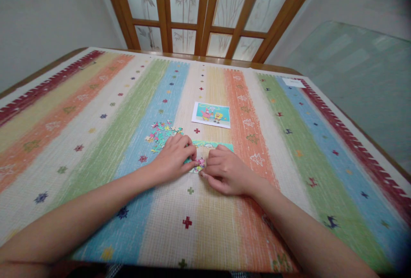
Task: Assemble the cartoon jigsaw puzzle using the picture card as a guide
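Puzzle pieces (pixel 162 134) lie on a striped tablecloth (pixel 212 222) before glass-paned doors (pixel 203 16)

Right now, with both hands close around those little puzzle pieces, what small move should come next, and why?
I'd probably nudge the pinkish pieces gently together: the left hand and right hand sit on either side of them. The loose pile beside the left hand could wait. Whether the pinkish pieces already interlock is too small to tell.

Loose pieces (pixel 161 134) left of puzzle (pixel 213 144), card (pixel 212 115) behind, all on tablecloth (pixel 173 226).
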`<state>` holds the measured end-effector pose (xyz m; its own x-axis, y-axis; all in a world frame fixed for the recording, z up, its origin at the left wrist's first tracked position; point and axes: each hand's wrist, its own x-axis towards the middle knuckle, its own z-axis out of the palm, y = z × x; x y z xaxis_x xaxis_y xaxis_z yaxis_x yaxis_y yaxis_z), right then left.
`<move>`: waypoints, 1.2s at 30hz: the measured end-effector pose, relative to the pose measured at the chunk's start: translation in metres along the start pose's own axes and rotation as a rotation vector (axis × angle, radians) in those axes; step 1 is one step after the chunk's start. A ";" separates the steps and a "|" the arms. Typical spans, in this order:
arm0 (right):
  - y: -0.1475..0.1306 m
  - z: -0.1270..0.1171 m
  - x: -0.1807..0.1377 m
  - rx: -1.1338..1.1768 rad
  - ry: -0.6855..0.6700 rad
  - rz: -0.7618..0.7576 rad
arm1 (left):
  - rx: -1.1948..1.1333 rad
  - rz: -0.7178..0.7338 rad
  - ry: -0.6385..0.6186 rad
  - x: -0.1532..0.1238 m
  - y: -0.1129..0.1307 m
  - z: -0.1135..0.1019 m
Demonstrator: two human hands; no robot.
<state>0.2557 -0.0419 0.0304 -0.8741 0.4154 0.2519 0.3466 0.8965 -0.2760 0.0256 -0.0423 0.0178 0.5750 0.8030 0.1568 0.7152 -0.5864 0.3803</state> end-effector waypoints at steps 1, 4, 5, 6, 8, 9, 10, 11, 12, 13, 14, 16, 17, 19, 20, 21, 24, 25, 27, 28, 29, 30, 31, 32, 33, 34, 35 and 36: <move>0.001 0.001 0.000 0.002 0.010 -0.007 | 0.006 -0.001 -0.004 0.000 0.001 0.000; 0.002 0.003 0.000 0.008 0.021 -0.014 | -0.019 -0.029 -0.020 0.000 0.001 -0.001; 0.002 0.003 0.000 0.009 0.022 -0.014 | -0.036 -0.044 -0.025 0.001 0.001 -0.002; 0.002 0.003 0.001 0.010 0.021 -0.013 | -0.054 -0.059 -0.030 0.002 0.000 -0.002; 0.002 0.003 0.001 0.008 0.018 -0.013 | -0.076 -0.083 -0.042 0.004 -0.002 -0.003; 0.002 0.004 0.001 0.007 0.017 -0.013 | -0.077 -0.093 -0.045 0.005 -0.003 -0.003; 0.002 0.004 0.000 0.006 0.020 -0.014 | -0.075 -0.100 -0.049 0.006 -0.005 -0.003; 0.002 0.004 0.000 0.004 0.028 -0.014 | -0.072 -0.105 -0.054 0.007 -0.006 -0.003; 0.002 0.004 0.000 0.000 0.042 -0.010 | -0.069 -0.109 -0.061 0.008 -0.007 -0.002; 0.002 0.004 0.000 -0.008 0.065 -0.002 | -0.069 -0.112 -0.066 0.008 -0.007 -0.002; 0.002 0.004 0.000 -0.020 0.092 0.010 | -0.071 -0.115 -0.071 0.008 -0.008 -0.002; 0.002 0.004 0.000 -0.054 0.145 0.044 | -0.074 -0.119 -0.073 0.008 -0.007 -0.002; 0.002 0.004 0.000 -0.072 0.161 0.061 | -0.076 -0.119 -0.068 0.008 -0.007 -0.002; 0.003 0.004 0.001 -0.104 0.159 0.093 | -0.081 -0.105 -0.049 0.007 -0.005 -0.002; 0.003 0.004 0.001 -0.117 0.143 0.105 | -0.084 -0.093 -0.037 0.007 -0.004 -0.002; 0.003 0.004 0.001 -0.129 0.123 0.115 | -0.085 -0.081 -0.023 0.007 -0.003 -0.002; 0.003 0.005 0.002 -0.151 0.076 0.122 | -0.075 -0.047 0.008 0.005 0.001 -0.003; 0.003 0.005 0.002 -0.154 0.068 0.121 | -0.065 -0.029 0.010 0.004 0.002 -0.003; 0.002 0.004 0.003 -0.158 0.058 0.122 | -0.009 0.029 0.007 -0.002 0.005 -0.005; 0.002 0.004 0.003 -0.162 0.054 0.123 | 0.042 0.066 0.007 -0.005 0.006 -0.006; 0.002 0.004 0.003 -0.167 0.050 0.126 | 0.111 0.108 0.010 -0.010 0.007 -0.007; 0.002 0.004 0.003 -0.171 0.047 0.128 | 0.193 0.150 0.021 -0.015 0.008 -0.008; 0.003 0.004 0.003 -0.174 0.045 0.128 | 0.267 0.195 0.031 -0.020 0.008 -0.008; 0.003 0.004 0.002 -0.174 0.043 0.126 | 0.336 0.244 0.036 -0.025 0.008 -0.008; 0.003 0.005 0.002 -0.172 0.041 0.125 | 0.391 0.287 0.032 -0.030 0.008 -0.008; 0.003 0.005 0.002 -0.170 0.038 0.123 | 0.436 0.317 0.021 -0.034 0.009 -0.007; 0.003 0.006 0.002 -0.170 0.037 0.123 | 0.470 0.338 0.013 -0.037 0.010 -0.006; 0.003 0.006 0.001 -0.171 0.035 0.123 | 0.495 0.352 0.009 -0.039 0.011 -0.005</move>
<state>0.2533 -0.0397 0.0242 -0.8103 0.5257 0.2589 0.5053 0.8506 -0.1456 0.0091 -0.0796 0.0200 0.8089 0.5513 0.2045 0.5836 -0.7952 -0.1645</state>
